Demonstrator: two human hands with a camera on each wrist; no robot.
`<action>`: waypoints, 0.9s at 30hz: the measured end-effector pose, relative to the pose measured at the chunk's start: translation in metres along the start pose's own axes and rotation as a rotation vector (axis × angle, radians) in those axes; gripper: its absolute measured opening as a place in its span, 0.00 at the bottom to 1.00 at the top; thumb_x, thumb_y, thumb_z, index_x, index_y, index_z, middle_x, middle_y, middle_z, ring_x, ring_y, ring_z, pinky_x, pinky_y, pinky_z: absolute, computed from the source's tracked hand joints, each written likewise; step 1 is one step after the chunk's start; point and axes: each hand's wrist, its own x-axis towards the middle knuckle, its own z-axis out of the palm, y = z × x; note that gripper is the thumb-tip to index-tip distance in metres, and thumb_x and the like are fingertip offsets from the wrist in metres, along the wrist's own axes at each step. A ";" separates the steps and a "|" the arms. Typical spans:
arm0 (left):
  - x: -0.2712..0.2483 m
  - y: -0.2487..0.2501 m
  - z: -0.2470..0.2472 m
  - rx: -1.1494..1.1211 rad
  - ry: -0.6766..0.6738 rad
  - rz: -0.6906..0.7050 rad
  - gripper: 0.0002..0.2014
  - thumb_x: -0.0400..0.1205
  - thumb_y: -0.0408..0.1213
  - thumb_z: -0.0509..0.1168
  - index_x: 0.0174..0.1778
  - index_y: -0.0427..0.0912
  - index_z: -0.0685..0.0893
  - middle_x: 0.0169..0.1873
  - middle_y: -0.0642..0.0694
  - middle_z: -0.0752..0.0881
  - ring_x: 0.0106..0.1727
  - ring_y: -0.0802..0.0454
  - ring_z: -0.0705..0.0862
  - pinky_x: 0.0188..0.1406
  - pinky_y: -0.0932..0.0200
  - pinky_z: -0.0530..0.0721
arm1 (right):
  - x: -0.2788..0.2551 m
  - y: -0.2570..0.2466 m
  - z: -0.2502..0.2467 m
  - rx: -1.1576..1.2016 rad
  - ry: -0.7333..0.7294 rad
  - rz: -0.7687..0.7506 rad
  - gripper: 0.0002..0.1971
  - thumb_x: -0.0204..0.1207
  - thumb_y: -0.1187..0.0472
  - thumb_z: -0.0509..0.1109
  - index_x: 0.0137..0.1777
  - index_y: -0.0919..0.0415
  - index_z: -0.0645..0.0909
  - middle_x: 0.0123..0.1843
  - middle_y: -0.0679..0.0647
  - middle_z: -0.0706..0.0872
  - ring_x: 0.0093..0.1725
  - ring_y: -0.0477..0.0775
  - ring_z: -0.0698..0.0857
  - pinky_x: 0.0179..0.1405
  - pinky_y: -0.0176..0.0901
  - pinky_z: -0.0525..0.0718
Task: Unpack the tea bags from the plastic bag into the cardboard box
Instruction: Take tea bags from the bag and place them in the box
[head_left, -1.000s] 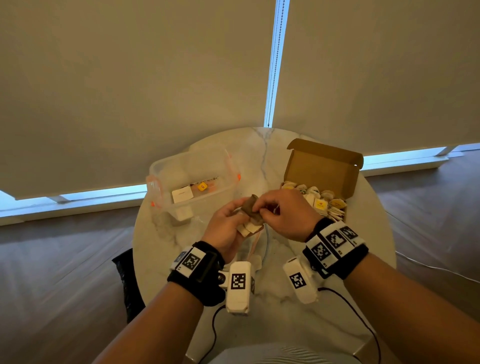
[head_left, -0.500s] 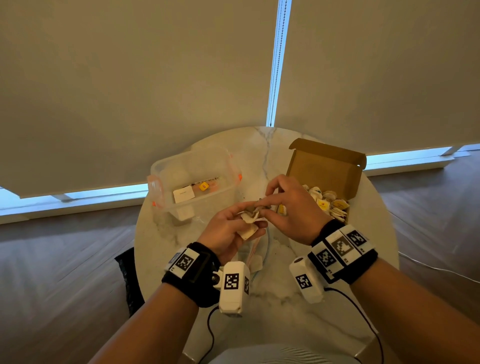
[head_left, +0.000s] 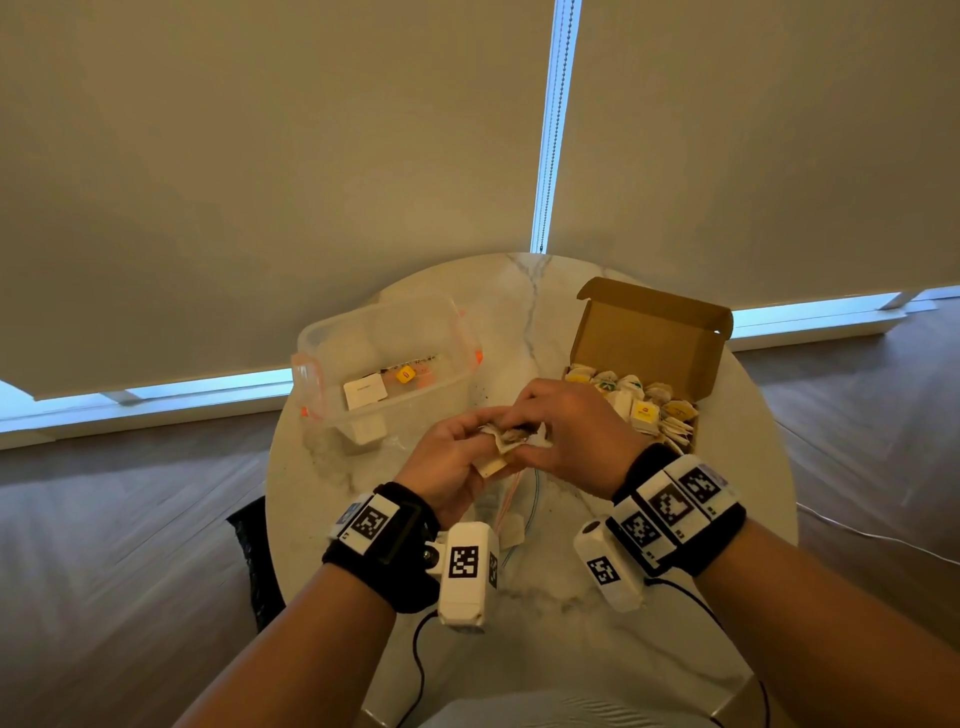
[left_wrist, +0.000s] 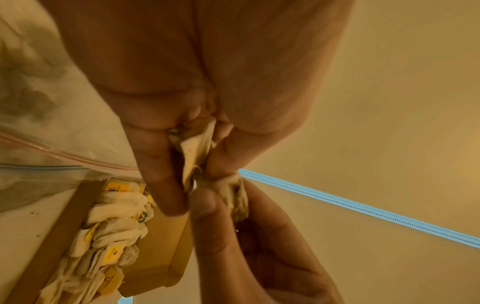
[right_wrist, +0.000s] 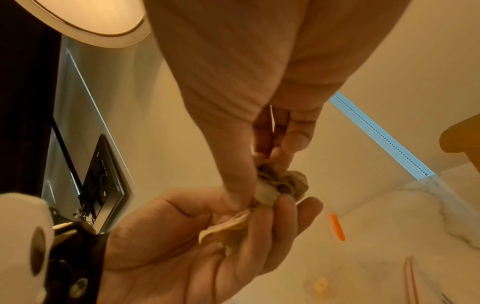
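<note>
Above the middle of the table my two hands meet around a small bunch of tea bags (head_left: 511, 440). My left hand (head_left: 480, 444) cups them, palm up, with thumb and fingers curled on the tea bags (left_wrist: 197, 148). From the right, my right hand (head_left: 530, 436) pinches a crumpled brown tea bag (right_wrist: 281, 181) at the top of the bunch. The open cardboard box (head_left: 649, 338) stands at the right with several tea bags (head_left: 649, 413) inside. Flat under my hands lies the clear plastic bag (head_left: 519, 519) with a pink and blue zip.
A clear plastic tub (head_left: 384, 358) with orange clips stands at the back left of the round marble table (head_left: 597, 587) and holds a white card and a yellow tag. Window blinds hang close behind the table. Cables run from my wristbands.
My right hand's fingers, raised half a second ago, have come down onto the tea bags in my left hand. Both hands stay over the middle of the table.
</note>
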 end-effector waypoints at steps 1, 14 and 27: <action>0.000 -0.001 -0.001 0.009 -0.001 0.003 0.19 0.80 0.15 0.57 0.65 0.29 0.81 0.52 0.34 0.89 0.49 0.45 0.90 0.50 0.54 0.90 | 0.000 0.001 0.000 0.004 0.021 0.005 0.10 0.67 0.61 0.81 0.49 0.57 0.90 0.42 0.52 0.87 0.38 0.46 0.81 0.38 0.36 0.75; 0.009 0.008 -0.002 0.402 0.108 0.114 0.25 0.73 0.19 0.57 0.54 0.48 0.90 0.53 0.38 0.86 0.45 0.47 0.77 0.34 0.59 0.75 | -0.001 0.012 -0.021 0.169 -0.054 0.261 0.08 0.79 0.58 0.71 0.54 0.56 0.88 0.44 0.48 0.89 0.42 0.45 0.85 0.41 0.31 0.81; 0.014 -0.003 -0.001 0.613 0.048 0.237 0.08 0.84 0.33 0.67 0.55 0.40 0.90 0.28 0.53 0.79 0.28 0.60 0.71 0.29 0.63 0.71 | -0.007 0.017 -0.012 0.502 0.118 0.286 0.04 0.75 0.70 0.73 0.49 0.66 0.86 0.39 0.59 0.89 0.35 0.52 0.89 0.35 0.37 0.87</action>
